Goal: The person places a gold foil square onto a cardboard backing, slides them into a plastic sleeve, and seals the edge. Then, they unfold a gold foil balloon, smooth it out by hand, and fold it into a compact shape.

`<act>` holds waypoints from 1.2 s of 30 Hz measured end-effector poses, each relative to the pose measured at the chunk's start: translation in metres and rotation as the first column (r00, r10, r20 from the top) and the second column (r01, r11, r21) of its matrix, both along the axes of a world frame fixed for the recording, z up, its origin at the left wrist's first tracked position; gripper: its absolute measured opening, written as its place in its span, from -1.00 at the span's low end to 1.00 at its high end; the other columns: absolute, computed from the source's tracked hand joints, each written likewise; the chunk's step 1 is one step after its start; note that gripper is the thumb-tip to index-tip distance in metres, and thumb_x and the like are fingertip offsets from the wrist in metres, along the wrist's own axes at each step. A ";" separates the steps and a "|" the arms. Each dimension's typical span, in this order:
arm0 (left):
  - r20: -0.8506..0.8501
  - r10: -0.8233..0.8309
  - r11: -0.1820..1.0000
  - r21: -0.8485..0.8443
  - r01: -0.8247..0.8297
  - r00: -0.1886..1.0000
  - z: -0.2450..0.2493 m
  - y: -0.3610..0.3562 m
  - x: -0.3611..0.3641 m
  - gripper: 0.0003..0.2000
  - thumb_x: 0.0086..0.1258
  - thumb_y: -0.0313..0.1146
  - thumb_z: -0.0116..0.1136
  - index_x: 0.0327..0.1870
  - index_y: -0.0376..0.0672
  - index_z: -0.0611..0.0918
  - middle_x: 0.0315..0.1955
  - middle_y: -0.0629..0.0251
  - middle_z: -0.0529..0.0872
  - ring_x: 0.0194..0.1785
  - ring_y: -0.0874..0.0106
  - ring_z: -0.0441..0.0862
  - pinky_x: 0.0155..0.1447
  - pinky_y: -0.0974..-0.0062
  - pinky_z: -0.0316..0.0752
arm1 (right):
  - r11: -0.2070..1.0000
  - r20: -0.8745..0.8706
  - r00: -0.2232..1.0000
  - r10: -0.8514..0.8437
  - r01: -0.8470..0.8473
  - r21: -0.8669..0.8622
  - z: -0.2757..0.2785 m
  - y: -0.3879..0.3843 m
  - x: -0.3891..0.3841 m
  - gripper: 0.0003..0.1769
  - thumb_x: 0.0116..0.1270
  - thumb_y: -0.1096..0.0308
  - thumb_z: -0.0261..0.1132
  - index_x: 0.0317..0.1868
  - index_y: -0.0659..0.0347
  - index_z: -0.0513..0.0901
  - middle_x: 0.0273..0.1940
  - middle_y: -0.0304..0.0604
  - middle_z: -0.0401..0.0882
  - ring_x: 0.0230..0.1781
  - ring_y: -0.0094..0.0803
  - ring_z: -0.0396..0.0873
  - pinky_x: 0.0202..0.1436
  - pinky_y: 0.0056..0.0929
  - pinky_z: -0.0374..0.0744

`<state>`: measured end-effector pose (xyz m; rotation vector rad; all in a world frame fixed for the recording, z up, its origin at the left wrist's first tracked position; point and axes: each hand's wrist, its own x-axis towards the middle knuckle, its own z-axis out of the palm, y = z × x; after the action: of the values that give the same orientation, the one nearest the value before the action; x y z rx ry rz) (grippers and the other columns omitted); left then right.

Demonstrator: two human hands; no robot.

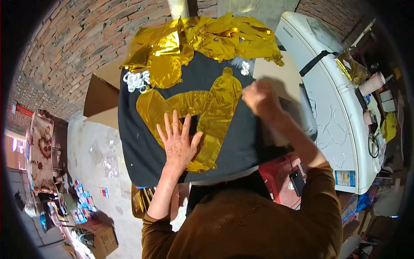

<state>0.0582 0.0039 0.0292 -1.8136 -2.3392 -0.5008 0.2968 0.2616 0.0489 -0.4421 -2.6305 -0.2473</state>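
A flat gold foil balloon [217,116], with broad arms and a small gap in its middle, lies on a black cloth [138,151]. My left hand [177,142] rests palm down on it, fingers spread, by the dark gap. Just right of the balloon's upper arm is my right hand [261,98], fingers curled together and slightly blurred. Whatever may be between those fingers is hidden. Beyond the balloon, more gold foil pieces [233,41] are heaped along the far edge. A bundle of white cord [137,81] lies at the left, and a smaller white bundle [245,68] at the upper right.
At the right a white freezer-like cabinet [332,116] carries loose threads and a spool [371,84]. An open cardboard box [101,97] stands left of the work surface. A red stool [280,175] with a dark phone-like object [297,181] is near my right elbow.
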 end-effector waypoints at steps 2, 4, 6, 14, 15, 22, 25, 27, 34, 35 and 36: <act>0.204 -0.105 0.994 0.029 0.101 0.973 0.041 0.010 0.000 -0.39 0.60 0.04 0.10 0.55 -0.08 0.44 0.63 -0.05 0.19 0.71 -0.09 -0.04 0.68 -0.16 -0.16 | 0.984 0.025 0.985 -0.171 0.172 -0.037 0.015 0.052 -0.005 -0.95 0.15 0.36 0.36 -0.41 0.08 0.64 -0.32 -0.17 0.63 -0.13 -0.12 0.54 0.00 -0.01 0.43; 0.523 -0.292 0.956 0.165 0.241 0.801 0.085 0.018 -0.003 -0.39 0.58 0.02 0.15 0.55 -0.09 0.45 0.64 -0.05 0.18 0.71 -0.08 -0.01 0.69 -0.09 -0.11 | 0.991 -0.042 0.991 -0.123 0.125 0.054 0.007 0.117 0.000 -0.90 0.22 0.33 0.32 -0.26 0.09 0.71 -0.21 -0.12 0.68 -0.05 -0.10 0.57 0.03 -0.01 0.44; 0.682 -0.488 0.870 0.330 0.367 0.545 0.141 0.019 0.004 -0.39 0.67 0.03 -0.08 0.54 -0.24 0.44 0.65 0.05 0.21 0.70 0.12 0.11 0.71 0.15 -0.06 | 0.912 0.255 0.885 -0.390 0.410 -0.026 0.011 0.168 -0.009 -0.76 0.31 0.21 0.32 -0.07 0.08 0.75 -0.04 -0.10 0.72 0.14 -0.09 0.57 0.12 0.02 0.46; 0.478 -0.834 0.253 0.775 0.578 -0.276 0.239 0.044 0.049 -0.25 0.65 0.31 -0.27 0.46 -0.23 0.47 0.58 -0.06 0.27 0.62 0.09 0.21 0.65 0.12 0.04 | 0.863 0.445 0.813 -0.376 0.482 -0.151 0.025 0.215 -0.033 -0.58 0.44 0.09 0.24 0.17 0.10 0.69 0.17 0.02 0.70 0.33 0.01 0.54 0.28 0.04 0.50; 0.466 -0.812 0.207 0.793 0.573 -0.352 0.241 0.046 0.055 -0.25 0.65 0.31 -0.28 0.45 -0.23 0.48 0.57 -0.06 0.28 0.61 0.08 0.22 0.64 0.11 0.06 | 0.861 0.441 0.817 -0.372 0.481 -0.165 0.020 0.223 -0.034 -0.59 0.44 0.09 0.24 0.16 0.11 0.70 0.17 0.03 0.70 0.30 0.04 0.57 0.26 0.03 0.52; 0.456 -0.710 0.130 0.833 0.538 -0.536 0.240 0.054 0.071 -0.24 0.64 0.33 -0.31 0.36 -0.25 0.51 0.51 -0.11 0.32 0.53 0.06 0.30 0.58 0.08 0.14 | 0.870 0.353 0.847 -0.397 0.470 -0.150 0.001 0.236 -0.039 -0.58 0.38 0.09 0.32 0.07 0.22 0.70 0.08 0.11 0.69 0.18 0.11 0.63 0.22 0.03 0.58; 0.451 -0.699 0.131 0.843 0.521 -0.555 0.238 0.058 0.076 -0.24 0.64 0.35 -0.33 0.33 -0.25 0.53 0.49 -0.13 0.34 0.49 0.05 0.34 0.55 0.06 0.18 | 0.902 0.182 0.913 -0.365 0.395 -0.172 -0.005 0.232 -0.037 -0.51 0.34 0.02 0.37 0.08 0.22 0.71 0.11 0.12 0.69 0.18 0.15 0.63 0.22 0.04 0.59; 0.450 -0.699 0.133 0.845 0.517 -0.556 0.237 0.060 0.073 -0.23 0.64 0.35 -0.34 0.30 -0.26 0.54 0.47 -0.14 0.36 0.47 0.04 0.36 0.54 0.05 0.20 | 0.875 0.278 0.904 -0.326 0.399 -0.272 0.001 0.238 -0.040 -0.49 0.33 0.02 0.37 0.14 0.18 0.68 0.10 0.13 0.69 0.18 0.13 0.63 0.22 0.04 0.58; 0.456 -0.710 0.147 0.841 0.521 -0.537 0.235 0.066 0.069 -0.22 0.63 0.38 -0.38 0.22 -0.27 0.57 0.42 -0.19 0.40 0.39 0.02 0.45 0.48 0.02 0.29 | 0.874 0.224 0.895 -0.386 0.433 -0.221 0.009 0.245 -0.052 -0.74 0.30 0.37 0.28 -0.01 0.24 0.64 -0.02 0.21 0.71 0.05 0.20 0.65 0.06 0.05 0.59; 0.462 -0.712 0.156 0.838 0.523 -0.528 0.234 0.067 0.068 -0.21 0.63 0.38 -0.38 0.21 -0.27 0.58 0.41 -0.19 0.41 0.38 0.01 0.46 0.47 0.02 0.30 | 0.854 0.203 0.882 -0.426 0.466 -0.232 0.009 0.244 -0.054 -0.75 0.32 0.37 0.27 -0.03 0.25 0.63 -0.04 0.22 0.71 0.02 0.22 0.65 0.04 0.07 0.59; 0.466 -0.718 0.168 0.837 0.520 -0.517 0.234 0.068 0.065 -0.21 0.63 0.38 -0.39 0.19 -0.28 0.58 0.40 -0.20 0.42 0.37 0.01 0.47 0.46 0.01 0.32 | 0.831 0.184 0.865 -0.466 0.500 -0.246 0.012 0.241 -0.055 -0.77 0.33 0.36 0.26 -0.06 0.27 0.62 -0.07 0.23 0.72 0.00 0.24 0.65 0.03 0.09 0.58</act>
<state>0.1235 0.0720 0.2629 -3.2402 -0.0865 -2.5875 0.2421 0.5031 0.0606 -1.2375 -2.6291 -0.0449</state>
